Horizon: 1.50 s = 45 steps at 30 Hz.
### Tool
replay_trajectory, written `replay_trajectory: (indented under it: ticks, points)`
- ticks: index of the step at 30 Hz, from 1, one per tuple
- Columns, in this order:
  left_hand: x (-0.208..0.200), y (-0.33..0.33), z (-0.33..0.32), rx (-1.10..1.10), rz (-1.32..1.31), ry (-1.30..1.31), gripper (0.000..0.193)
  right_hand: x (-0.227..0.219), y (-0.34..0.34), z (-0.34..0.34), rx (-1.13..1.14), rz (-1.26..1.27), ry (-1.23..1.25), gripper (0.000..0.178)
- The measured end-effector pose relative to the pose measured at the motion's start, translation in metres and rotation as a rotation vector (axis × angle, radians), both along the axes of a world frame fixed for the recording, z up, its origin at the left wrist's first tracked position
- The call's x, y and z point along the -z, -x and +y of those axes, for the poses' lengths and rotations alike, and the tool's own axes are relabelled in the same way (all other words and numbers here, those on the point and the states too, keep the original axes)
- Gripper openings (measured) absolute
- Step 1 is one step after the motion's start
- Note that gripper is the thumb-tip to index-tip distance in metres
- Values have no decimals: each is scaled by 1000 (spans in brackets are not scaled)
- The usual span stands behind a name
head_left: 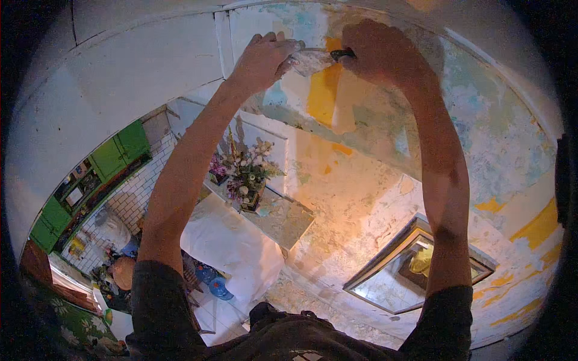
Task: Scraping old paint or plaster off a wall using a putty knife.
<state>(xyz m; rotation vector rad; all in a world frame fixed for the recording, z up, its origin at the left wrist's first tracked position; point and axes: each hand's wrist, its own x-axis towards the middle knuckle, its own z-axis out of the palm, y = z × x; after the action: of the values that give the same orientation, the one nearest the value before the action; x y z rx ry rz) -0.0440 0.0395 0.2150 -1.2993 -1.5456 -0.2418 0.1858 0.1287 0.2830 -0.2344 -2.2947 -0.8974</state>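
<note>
Both arms are raised high in front of the patchy wall [385, 114]. My right hand [376, 53] is closed round the dark handle [343, 55] of what looks like a putty knife. Its pale, smeared blade [310, 62] points left, toward my left hand [264, 58]. The fingers of that hand are curled, with thumb and fingertips at the blade's left end; the exact grip is hard to make out. Behind the tool, the wall shows orange, tan, bluish and whitish patches where layers have come away.
White panels [144, 57] border the wall at left. Below stand a flower arrangement [244, 174] on a ledge [292, 219] and a framed mirror [385, 289] against the wall. Green cabinets [123, 150], white tiles [132, 186] and a blue object [220, 289] lie lower left.
</note>
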Motion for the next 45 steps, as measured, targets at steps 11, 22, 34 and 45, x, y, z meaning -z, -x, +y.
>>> replay_trajectory:
  ticks: [11, 22, 34, 45]
  points:
    - [-10, -16, -14, -77, 60, -63, 38, -9, 5, -1, -104, -3, -101, 25]
    - [-13, -24, 4, 570, -236, 18, 36, -12, 20, -8, -87, -58, -129, 24]
    - [-5, -22, 10, 784, -325, 28, 29, -12, 15, -12, -309, 189, -77, 49]
    - [-2, -17, 6, 825, -392, 15, 25, -19, 21, -16, -543, 136, 214, 45]
